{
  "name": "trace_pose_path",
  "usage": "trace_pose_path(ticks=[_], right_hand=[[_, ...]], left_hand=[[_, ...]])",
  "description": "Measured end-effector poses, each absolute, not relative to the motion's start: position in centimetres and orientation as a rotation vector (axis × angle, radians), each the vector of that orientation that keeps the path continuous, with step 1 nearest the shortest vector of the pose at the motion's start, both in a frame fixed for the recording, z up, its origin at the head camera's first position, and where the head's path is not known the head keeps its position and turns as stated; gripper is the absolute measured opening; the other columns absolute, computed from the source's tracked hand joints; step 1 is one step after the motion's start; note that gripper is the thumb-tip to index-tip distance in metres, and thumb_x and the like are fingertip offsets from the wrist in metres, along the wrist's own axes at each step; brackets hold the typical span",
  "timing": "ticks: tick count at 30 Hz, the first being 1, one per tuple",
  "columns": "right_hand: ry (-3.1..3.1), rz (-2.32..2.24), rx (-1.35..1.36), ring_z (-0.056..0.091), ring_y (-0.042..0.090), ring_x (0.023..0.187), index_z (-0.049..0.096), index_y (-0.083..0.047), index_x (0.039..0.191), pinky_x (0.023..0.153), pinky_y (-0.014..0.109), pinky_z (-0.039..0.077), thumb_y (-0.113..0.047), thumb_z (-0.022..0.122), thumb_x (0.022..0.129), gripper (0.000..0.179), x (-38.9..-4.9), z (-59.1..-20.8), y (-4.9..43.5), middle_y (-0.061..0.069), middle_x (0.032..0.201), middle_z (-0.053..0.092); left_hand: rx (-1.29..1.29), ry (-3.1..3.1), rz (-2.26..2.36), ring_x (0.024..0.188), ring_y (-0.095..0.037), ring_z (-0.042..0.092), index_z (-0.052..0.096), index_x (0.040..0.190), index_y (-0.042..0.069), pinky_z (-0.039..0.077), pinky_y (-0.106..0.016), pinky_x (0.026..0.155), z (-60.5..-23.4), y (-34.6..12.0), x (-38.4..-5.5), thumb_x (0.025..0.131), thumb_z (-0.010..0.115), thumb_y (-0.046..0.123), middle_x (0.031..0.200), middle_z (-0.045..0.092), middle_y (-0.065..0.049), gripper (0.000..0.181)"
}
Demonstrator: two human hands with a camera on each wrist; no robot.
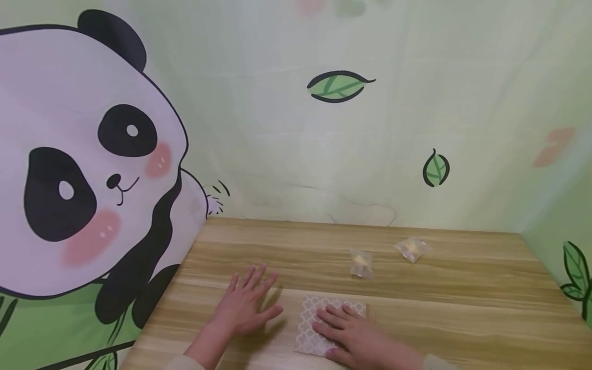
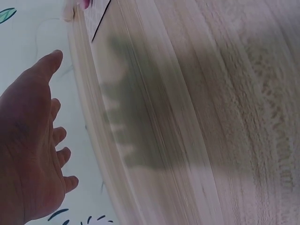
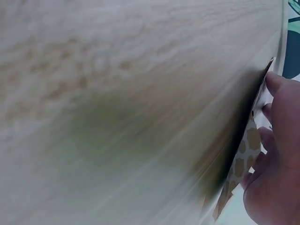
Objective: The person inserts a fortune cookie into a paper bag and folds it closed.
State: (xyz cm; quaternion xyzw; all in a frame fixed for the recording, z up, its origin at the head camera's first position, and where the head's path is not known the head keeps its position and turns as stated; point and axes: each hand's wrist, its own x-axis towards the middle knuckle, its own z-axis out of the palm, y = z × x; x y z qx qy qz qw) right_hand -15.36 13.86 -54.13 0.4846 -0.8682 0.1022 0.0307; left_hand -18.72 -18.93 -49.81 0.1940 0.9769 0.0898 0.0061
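Observation:
My right hand [image 1: 356, 336] lies with its fingers straight on a flat, roughly square piece of paper [image 1: 307, 326] with a white lattice pattern. In the right wrist view the paper's edge [image 3: 241, 161] shows brown patches between white lines, with a dark shadow along it. To the left of the paper, my left hand [image 1: 242, 308] is held over the wooden table [image 1: 444, 308], fingers spread and nothing in it. Its shadow falls on the wood in the left wrist view, apart from the hand [image 2: 28, 140].
Two small clear packets lie farther back on the table: one packet [image 1: 362, 263] behind the paper, the other packet [image 1: 412, 248] to its right, both with something yellowish inside. A cloth backdrop [image 1: 259, 128] with a printed panda and leaves hangs behind and beside the table.

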Motion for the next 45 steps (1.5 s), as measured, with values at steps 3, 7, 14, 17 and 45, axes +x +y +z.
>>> trace_pose_path(ticks=[3,7,14,17,45], right_hand=[[-2.672,0.371,1.451,0.047,0.037,0.149,0.051,-0.015,0.160,0.113,0.066,0.045,-0.045,0.052,0.112,0.057,-15.3,-54.0,14.4,0.013,0.164,0.048],[-2.661,0.418,1.393,0.046,0.038,0.150,0.051,-0.014,0.160,0.119,0.063,0.040,-0.046,0.056,0.110,0.059,-15.0,-53.6,16.3,0.014,0.164,0.048],[-2.693,0.423,1.282,0.046,0.039,0.149,0.053,-0.010,0.158,0.132,0.040,0.015,-0.046,0.061,0.108,0.062,-14.2,-52.5,20.3,0.016,0.164,0.047],[-2.649,0.353,1.262,0.048,0.039,0.147,0.055,-0.009,0.156,0.130,0.025,-0.007,-0.047,0.062,0.106,0.063,-14.0,-52.4,21.6,0.017,0.162,0.049],[-2.699,0.302,1.125,0.052,0.032,0.146,0.054,-0.005,0.156,0.130,0.025,-0.004,-0.054,0.059,0.106,0.070,-13.2,-53.8,22.3,0.012,0.160,0.054]], left_hand=[[0.651,3.047,0.281,0.161,-0.041,0.022,0.041,0.166,0.022,0.015,-0.067,0.129,-50.0,-18.3,-18.9,0.100,0.056,0.068,0.175,0.027,-0.012,0.081],[0.759,3.012,0.279,0.160,-0.041,0.024,0.042,0.165,0.020,0.016,-0.067,0.129,-50.6,-17.0,-19.4,0.100,0.055,0.070,0.174,0.028,-0.013,0.083],[0.970,2.913,0.193,0.161,-0.036,0.025,0.037,0.168,0.023,0.019,-0.065,0.129,-51.4,-13.2,-19.6,0.099,0.052,0.073,0.175,0.028,-0.011,0.086],[1.035,2.873,0.152,0.162,-0.032,0.025,0.035,0.169,0.027,0.022,-0.061,0.130,-51.8,-11.4,-19.4,0.099,0.051,0.076,0.176,0.027,-0.007,0.087],[1.268,2.825,0.062,0.161,-0.023,0.027,0.030,0.170,0.029,0.029,-0.048,0.130,-55.0,-7.0,-17.6,0.099,0.037,0.083,0.176,0.026,-0.003,0.090]])
